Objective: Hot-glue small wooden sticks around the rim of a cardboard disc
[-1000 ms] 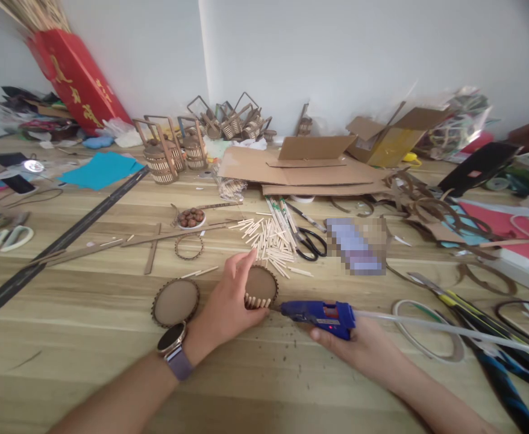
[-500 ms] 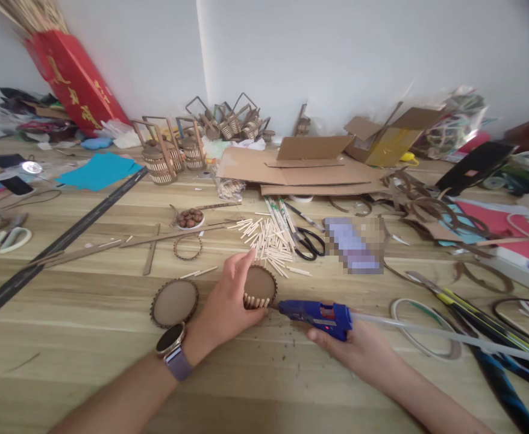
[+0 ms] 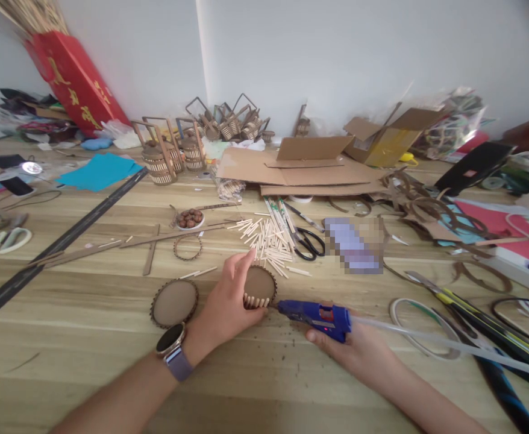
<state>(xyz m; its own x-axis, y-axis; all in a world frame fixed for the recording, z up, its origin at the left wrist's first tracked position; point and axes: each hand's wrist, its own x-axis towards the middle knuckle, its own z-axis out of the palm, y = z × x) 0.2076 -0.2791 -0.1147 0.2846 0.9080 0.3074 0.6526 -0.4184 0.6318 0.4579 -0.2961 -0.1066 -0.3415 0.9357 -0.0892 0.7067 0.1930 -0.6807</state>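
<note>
My left hand (image 3: 228, 301), with a watch on the wrist, is curled round the near edge of a small round cardboard disc (image 3: 259, 282) that has short wooden sticks standing along its rim. My right hand (image 3: 350, 346) grips a blue glue gun (image 3: 316, 314) lying low over the table, its nozzle pointing left and touching the disc's near right edge. A clear glue stick trails from the gun's back to the right. A second scalloped cardboard disc (image 3: 175, 302) lies flat just left of my left hand. A heap of short wooden sticks (image 3: 269, 241) lies behind the disc.
Black-handled scissors (image 3: 307, 241) lie beyond the sticks. Flat cardboard sheets (image 3: 291, 169) and small stick-built baskets (image 3: 160, 160) stand at the back. A long black ruler (image 3: 65, 235) crosses the left. Cardboard rings and strips (image 3: 427, 211) clutter the right, with tape rings (image 3: 422, 328) and tools nearby.
The glue gun and my right hand have shifted slightly left toward the disc. My left hand has kept its hold on the disc.
</note>
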